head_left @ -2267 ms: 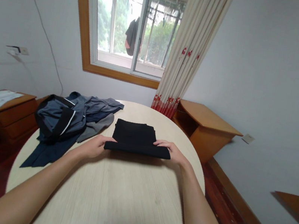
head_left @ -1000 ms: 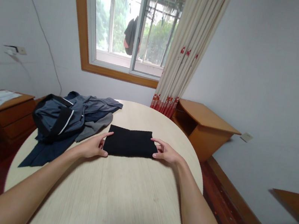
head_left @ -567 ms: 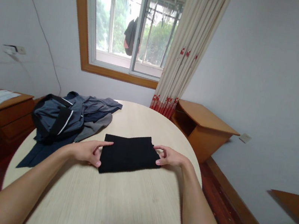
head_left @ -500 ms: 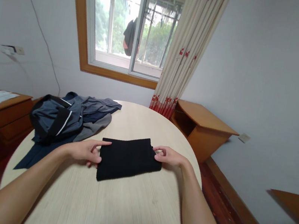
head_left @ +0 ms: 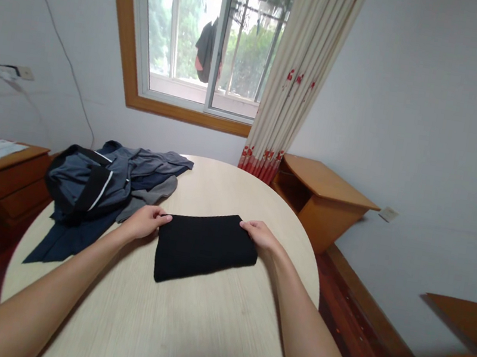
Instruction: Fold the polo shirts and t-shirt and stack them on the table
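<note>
Your left hand [head_left: 144, 222] pinches the far left corner of the folded, rectangular black fabric garment [head_left: 206, 250], and your right hand [head_left: 260, 235] pinches its far right corner. The garment is over the round, pale wood-grain table [head_left: 205, 330], beside the rumpled grey-and-navy cloth pile [head_left: 113, 186] (a white-striped black band crosses it).

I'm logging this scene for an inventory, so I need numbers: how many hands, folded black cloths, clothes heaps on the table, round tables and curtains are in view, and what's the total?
Hands: 2 (left hand, right hand)
Folded black cloth: 1
Clothes heap: 1, its garments not clearly countable
Round table: 1
Curtain: 1
Total: 6
</note>
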`<action>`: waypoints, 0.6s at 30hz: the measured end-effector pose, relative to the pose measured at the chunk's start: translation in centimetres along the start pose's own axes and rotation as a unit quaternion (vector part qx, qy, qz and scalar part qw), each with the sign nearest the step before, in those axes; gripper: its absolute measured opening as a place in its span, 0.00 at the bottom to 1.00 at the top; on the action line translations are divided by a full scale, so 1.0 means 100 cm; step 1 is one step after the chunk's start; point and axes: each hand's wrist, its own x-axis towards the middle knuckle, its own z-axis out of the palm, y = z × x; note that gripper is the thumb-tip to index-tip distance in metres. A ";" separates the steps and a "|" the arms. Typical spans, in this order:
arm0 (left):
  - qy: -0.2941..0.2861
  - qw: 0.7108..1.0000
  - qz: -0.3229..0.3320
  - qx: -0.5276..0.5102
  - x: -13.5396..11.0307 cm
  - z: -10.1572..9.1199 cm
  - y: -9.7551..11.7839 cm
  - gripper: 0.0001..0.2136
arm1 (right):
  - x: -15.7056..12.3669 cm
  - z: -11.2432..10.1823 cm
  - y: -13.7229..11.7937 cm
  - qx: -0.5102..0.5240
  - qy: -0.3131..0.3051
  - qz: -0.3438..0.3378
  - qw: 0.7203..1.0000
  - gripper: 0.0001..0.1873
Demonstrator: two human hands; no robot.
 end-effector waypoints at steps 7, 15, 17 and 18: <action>0.018 0.998 0.003 0.064 0.007 0.001 -0.007 0.21 | 0.017 0.001 0.011 -0.138 0.114 -0.057 0.982 0.08; 0.061 0.997 0.028 0.042 0.004 0.007 0.000 0.19 | 0.027 0.007 0.008 -0.019 0.045 -0.130 0.990 0.20; 0.059 0.996 0.047 0.039 0.003 0.007 0.002 0.20 | 0.028 0.006 0.008 0.021 0.035 -0.113 0.993 0.21; 0.060 0.996 0.057 0.041 0.003 0.008 0.002 0.20 | 0.029 0.005 0.008 0.043 0.033 -0.107 0.993 0.23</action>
